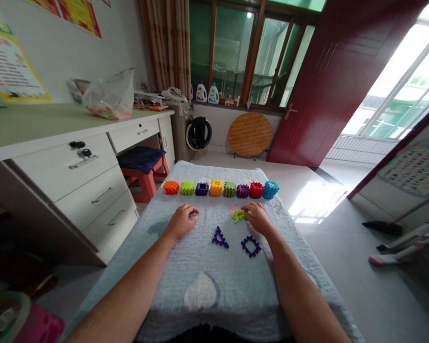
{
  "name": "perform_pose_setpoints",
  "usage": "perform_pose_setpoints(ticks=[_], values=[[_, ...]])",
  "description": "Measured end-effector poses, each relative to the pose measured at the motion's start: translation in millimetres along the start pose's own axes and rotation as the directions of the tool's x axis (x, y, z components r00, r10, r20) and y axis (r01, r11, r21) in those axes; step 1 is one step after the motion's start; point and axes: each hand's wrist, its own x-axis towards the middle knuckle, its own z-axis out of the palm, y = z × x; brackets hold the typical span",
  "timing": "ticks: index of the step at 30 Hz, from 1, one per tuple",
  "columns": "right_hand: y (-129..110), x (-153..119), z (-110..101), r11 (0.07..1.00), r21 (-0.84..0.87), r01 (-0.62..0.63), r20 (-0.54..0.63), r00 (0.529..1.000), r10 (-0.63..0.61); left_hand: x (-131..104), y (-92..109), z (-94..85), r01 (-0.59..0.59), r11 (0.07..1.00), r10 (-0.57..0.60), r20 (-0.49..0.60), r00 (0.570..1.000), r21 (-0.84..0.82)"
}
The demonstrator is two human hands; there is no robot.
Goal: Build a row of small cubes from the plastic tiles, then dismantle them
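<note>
My left hand (182,221) rests on the cloth with its fingers loosely bent and thumb apart, holding nothing. My right hand (259,219) has its fingertips on a flat lime-green interlocking toy piece (239,216) lying low over the cloth; part of the piece is hidden by the fingers. Between my forearms lie a purple triangular piece (219,237) and a purple square-like frame piece (250,246), both with notched edges. Beyond my hands stands a row of several notched block cubes, from an orange one (171,187) at left past a yellow one (216,187) to a blue one (270,189).
A pale blue patterned cloth (202,267) covers the table. On the left are a white desk (78,169) with a plastic bag (110,97) and a red stool (145,178). A round wooden tabletop (250,134) leans at the back wall beside a red door (329,81).
</note>
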Motion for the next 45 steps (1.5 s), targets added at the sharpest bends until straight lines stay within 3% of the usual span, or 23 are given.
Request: perform_pose_setpoints(ticks=[5, 26, 35, 38, 42, 45], values=[[11, 0, 4, 0.993, 0.085, 0.078, -0.126, 0.99, -0.067, 0, -3, 1.2, -0.007, 1.0, 0.007, -0.001, 1.0, 0.004], [15, -8, 5, 0.999, -0.049, 0.008, -0.036, 0.999, -0.009, 0, -1, 0.1, -0.004, 1.0, 0.004, 0.001, 1.0, 0.001], [10, -5, 9, 0.999, -0.018, 0.033, -0.1, 0.994, -0.034, 1, -2, 0.4, -0.016, 1.0, 0.016, -0.005, 1.0, 0.003], [-1, -2, 12, 0.997, 0.045, 0.067, -0.146, 0.987, -0.06, 0, 3, -2.1, -0.055, 0.998, 0.056, -0.042, 0.998, 0.019], [-23, 3, 18, 0.991, 0.075, 0.11, -0.134, 0.986, -0.099, -4, 17, -4.6, -0.198, 0.975, 0.211, -0.146, 0.967, 0.096], [-37, 4, 22, 0.994, 0.031, 0.106, -0.084, 0.991, -0.103, -5, 27, -2.3, -0.292, 0.948, 0.307, -0.116, 0.945, 0.131]])
